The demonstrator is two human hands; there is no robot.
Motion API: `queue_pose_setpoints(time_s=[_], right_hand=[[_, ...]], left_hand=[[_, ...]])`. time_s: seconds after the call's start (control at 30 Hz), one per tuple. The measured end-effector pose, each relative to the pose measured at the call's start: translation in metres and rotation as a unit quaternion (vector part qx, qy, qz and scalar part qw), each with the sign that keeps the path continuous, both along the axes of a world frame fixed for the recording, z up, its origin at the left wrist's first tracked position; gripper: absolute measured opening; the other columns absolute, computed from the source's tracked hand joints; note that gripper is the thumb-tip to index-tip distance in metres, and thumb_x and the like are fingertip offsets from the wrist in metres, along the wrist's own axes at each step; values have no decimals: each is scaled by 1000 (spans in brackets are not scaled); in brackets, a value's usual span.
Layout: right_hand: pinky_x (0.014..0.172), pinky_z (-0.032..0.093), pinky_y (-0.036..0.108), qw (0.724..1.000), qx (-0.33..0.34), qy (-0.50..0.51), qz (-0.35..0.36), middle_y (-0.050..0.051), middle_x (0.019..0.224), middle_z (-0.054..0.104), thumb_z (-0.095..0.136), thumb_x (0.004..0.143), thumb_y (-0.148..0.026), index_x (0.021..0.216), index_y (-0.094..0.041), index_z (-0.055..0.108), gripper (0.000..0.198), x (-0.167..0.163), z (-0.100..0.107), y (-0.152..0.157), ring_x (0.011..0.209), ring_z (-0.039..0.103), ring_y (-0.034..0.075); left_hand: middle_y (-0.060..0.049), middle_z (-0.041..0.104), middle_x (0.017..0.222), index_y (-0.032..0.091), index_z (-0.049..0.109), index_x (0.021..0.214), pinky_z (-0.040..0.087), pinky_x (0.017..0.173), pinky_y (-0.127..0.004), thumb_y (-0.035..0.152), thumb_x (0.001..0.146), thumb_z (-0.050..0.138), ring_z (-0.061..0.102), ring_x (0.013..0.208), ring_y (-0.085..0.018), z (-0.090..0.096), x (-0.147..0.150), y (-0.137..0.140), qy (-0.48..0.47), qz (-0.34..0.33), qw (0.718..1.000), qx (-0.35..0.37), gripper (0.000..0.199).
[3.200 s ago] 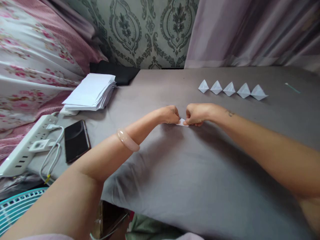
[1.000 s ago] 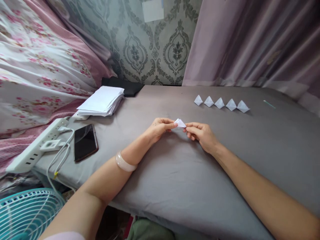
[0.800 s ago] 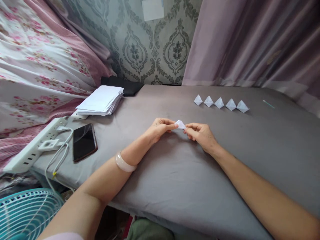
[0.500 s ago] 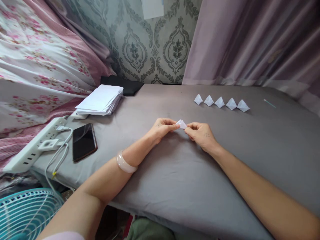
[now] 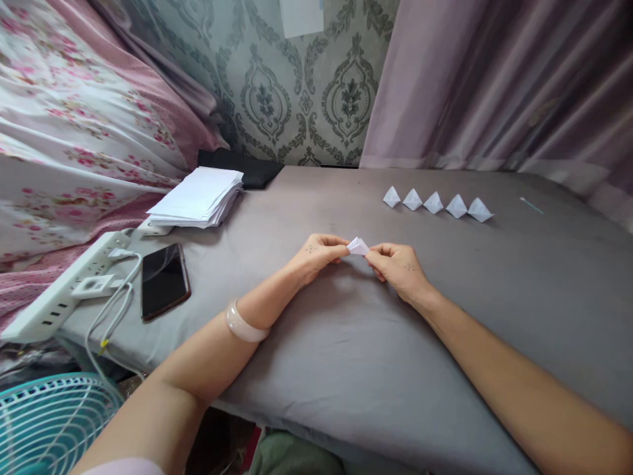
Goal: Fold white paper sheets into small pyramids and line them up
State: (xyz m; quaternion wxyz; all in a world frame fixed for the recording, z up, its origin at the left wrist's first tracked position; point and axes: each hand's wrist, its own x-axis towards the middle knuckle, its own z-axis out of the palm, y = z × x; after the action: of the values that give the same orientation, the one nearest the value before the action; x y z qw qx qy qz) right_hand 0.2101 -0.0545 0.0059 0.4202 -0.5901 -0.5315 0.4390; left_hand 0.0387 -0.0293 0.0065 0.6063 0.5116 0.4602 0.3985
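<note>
A small folded white paper boat (image 5: 358,246) is held between my two hands, just above the grey-covered table (image 5: 316,343). My left hand (image 5: 321,254) pinches its left corner between thumb and fingers. On the opposite corner, my right hand (image 5: 397,265) is closed in a similar pinch. The boat's peak points up, and its fold lines face me. Farther back to the right stand several finished-looking paper boats (image 5: 434,203) in a slanting row, all with pointed tops.
At the left lie a stack of white paper (image 5: 198,194), a black folder-like item (image 5: 247,170), a dark phone (image 5: 165,280) and a white power strip (image 5: 66,284) with cables. A teal fan (image 5: 54,419) stands below the table edge. A thin stick (image 5: 531,205) lies far right.
My left thumb has slid slightly left off the boat's front, so more of its face shows. My right hand keeps its pinch almost unmoved.
</note>
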Motion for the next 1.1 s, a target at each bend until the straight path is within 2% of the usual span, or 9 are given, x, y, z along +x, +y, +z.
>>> queue_pose_setpoints(time_s=[0.13,0.23,0.33,0.43,0.57,0.8,0.93,1.1], right_hand=[[42,28,24,1000,15,1,-1,-5,47,48,64,64,-33,61,-18,60,16,-3,-1,-1,42,36,8],[47,34,25,998,60,-17,3,-2,55,57,64,65,-33,66,-17,63,16,-3,-2,-1,47,44,9],[56,40,27,991,109,-79,15,1,66,64,61,68,-29,76,-17,68,16,0,-6,1,56,52,12],[64,43,29,971,164,-170,27,3,75,67,57,74,-27,84,-18,70,19,5,-12,2,61,54,13],[67,44,30,938,221,-261,46,5,86,68,56,79,-26,91,-21,72,20,10,-19,4,62,55,14],[66,44,30,920,200,-324,89,5,89,67,57,82,-28,92,-23,73,19,14,-23,5,72,59,17],[66,45,30,923,204,-318,78,6,95,67,57,79,-23,99,-22,71,24,13,-22,4,69,58,15],[67,45,29,925,234,-285,88,5,93,67,54,78,-18,98,-20,70,26,10,-21,3,65,56,13]], left_hand=[[-1,62,64,12,72,77,34,57,-23,24,63,65,46,58,-9,0,4,-2,54,23,997,56,20],[-2,63,69,11,71,79,36,59,-23,26,66,63,49,60,-10,0,4,-3,59,17,993,100,21],[-2,63,71,12,72,89,37,60,-23,26,71,60,50,62,-11,-2,1,-2,102,-6,983,155,26],[-2,62,71,14,72,94,37,60,-23,23,73,56,48,63,-11,-3,-3,-2,187,-20,960,207,28],[-4,63,82,17,73,96,40,67,-25,17,73,53,50,70,-13,-7,-5,0,254,-41,928,270,30],[-5,64,86,17,72,96,41,70,-26,14,72,57,50,70,-14,-17,-4,3,310,-52,907,280,28],[-5,64,90,17,70,101,41,70,-26,19,74,61,50,71,-13,-14,-2,0,289,-33,910,294,28],[-4,62,83,18,72,92,40,70,-26,28,78,65,51,71,-13,-8,-1,-2,279,-34,911,302,18]])
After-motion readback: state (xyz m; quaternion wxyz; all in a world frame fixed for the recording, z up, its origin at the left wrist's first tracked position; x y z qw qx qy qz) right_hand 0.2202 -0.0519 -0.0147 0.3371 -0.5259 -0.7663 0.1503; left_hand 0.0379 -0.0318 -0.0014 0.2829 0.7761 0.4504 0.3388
